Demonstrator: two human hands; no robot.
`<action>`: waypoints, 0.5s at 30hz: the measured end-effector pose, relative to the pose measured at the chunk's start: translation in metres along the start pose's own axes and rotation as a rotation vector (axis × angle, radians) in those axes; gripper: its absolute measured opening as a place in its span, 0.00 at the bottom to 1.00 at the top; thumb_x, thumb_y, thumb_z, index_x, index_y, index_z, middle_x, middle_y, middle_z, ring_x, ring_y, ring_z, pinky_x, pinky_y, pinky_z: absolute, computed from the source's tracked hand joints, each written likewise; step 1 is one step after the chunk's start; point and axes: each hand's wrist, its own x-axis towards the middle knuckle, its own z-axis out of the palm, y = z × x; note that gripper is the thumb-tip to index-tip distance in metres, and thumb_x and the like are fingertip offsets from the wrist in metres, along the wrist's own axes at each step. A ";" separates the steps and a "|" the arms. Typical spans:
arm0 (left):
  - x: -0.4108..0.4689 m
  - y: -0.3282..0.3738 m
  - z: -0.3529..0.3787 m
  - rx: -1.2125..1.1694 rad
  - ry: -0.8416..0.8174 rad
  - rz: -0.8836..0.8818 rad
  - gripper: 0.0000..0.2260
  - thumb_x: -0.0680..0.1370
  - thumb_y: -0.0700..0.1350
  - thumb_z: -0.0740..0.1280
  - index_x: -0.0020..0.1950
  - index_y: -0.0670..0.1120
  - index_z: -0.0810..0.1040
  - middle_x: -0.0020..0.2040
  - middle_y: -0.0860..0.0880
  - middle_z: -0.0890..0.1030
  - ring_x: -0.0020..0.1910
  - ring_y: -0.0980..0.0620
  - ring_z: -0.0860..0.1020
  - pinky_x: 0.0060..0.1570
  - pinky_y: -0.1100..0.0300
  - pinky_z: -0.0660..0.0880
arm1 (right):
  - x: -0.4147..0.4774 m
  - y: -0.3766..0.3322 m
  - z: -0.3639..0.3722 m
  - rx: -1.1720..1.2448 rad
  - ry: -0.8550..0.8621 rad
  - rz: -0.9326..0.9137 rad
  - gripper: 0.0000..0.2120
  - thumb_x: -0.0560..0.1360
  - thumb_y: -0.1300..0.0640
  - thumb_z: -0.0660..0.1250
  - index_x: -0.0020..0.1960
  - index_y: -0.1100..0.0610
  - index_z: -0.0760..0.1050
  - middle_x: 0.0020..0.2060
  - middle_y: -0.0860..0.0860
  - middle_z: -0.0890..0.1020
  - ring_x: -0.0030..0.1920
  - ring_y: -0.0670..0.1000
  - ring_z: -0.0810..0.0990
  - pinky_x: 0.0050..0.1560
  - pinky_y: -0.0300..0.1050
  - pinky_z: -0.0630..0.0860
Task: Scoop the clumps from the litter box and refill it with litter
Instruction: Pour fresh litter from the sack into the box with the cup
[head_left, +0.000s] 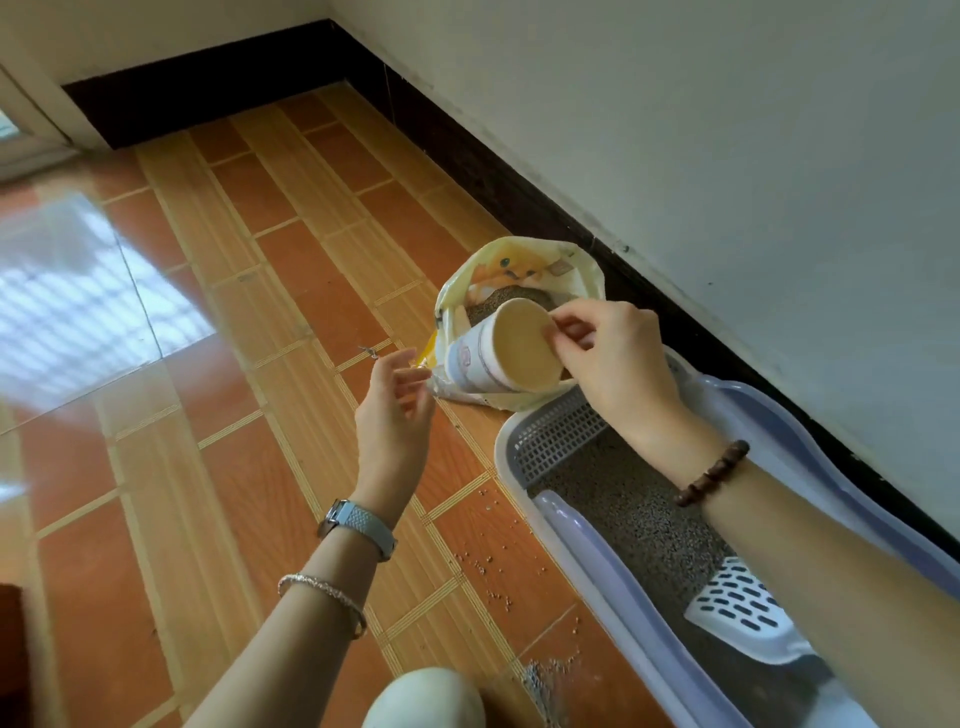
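An open yellow litter bag (582, 262) stands on the floor by the wall, grey granules showing inside. My right hand (613, 358) pinches the rim of an empty paper cup (498, 353), tilted on its side over the bag's mouth. My left hand (397, 405) hovers left of the bag with fingers loosely curled, holding nothing I can make out. The lavender and white litter box (587, 551) lies along the wall, grey litter inside. A white slotted scoop (737, 608) rests in the litter, partly hidden by my right forearm.
Orange tiled floor (218, 415) stretches to the left. Scattered litter granules (488, 566) lie on the tiles beside the box. A dark baseboard (519, 187) and pale wall run along the right. My knee (426, 699) shows at the bottom edge.
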 end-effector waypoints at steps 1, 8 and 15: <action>-0.006 -0.005 -0.008 0.021 -0.038 0.061 0.19 0.76 0.36 0.67 0.66 0.47 0.71 0.55 0.55 0.79 0.55 0.61 0.77 0.55 0.62 0.76 | -0.005 -0.007 0.004 0.003 -0.030 -0.020 0.04 0.75 0.59 0.70 0.49 0.57 0.83 0.37 0.47 0.82 0.36 0.41 0.80 0.37 0.32 0.79; -0.053 -0.049 -0.047 0.153 -0.253 0.237 0.36 0.66 0.36 0.77 0.70 0.52 0.67 0.67 0.55 0.72 0.68 0.58 0.69 0.68 0.64 0.64 | -0.031 -0.026 0.057 -0.083 -0.204 -0.108 0.04 0.74 0.61 0.69 0.42 0.59 0.82 0.31 0.52 0.81 0.35 0.52 0.80 0.39 0.51 0.79; -0.064 -0.062 -0.036 0.196 -0.184 0.224 0.33 0.67 0.51 0.78 0.68 0.51 0.68 0.62 0.56 0.74 0.63 0.55 0.72 0.63 0.56 0.72 | -0.042 -0.027 0.094 -0.202 -0.344 -0.066 0.05 0.74 0.58 0.70 0.47 0.57 0.83 0.39 0.54 0.84 0.42 0.54 0.82 0.43 0.49 0.80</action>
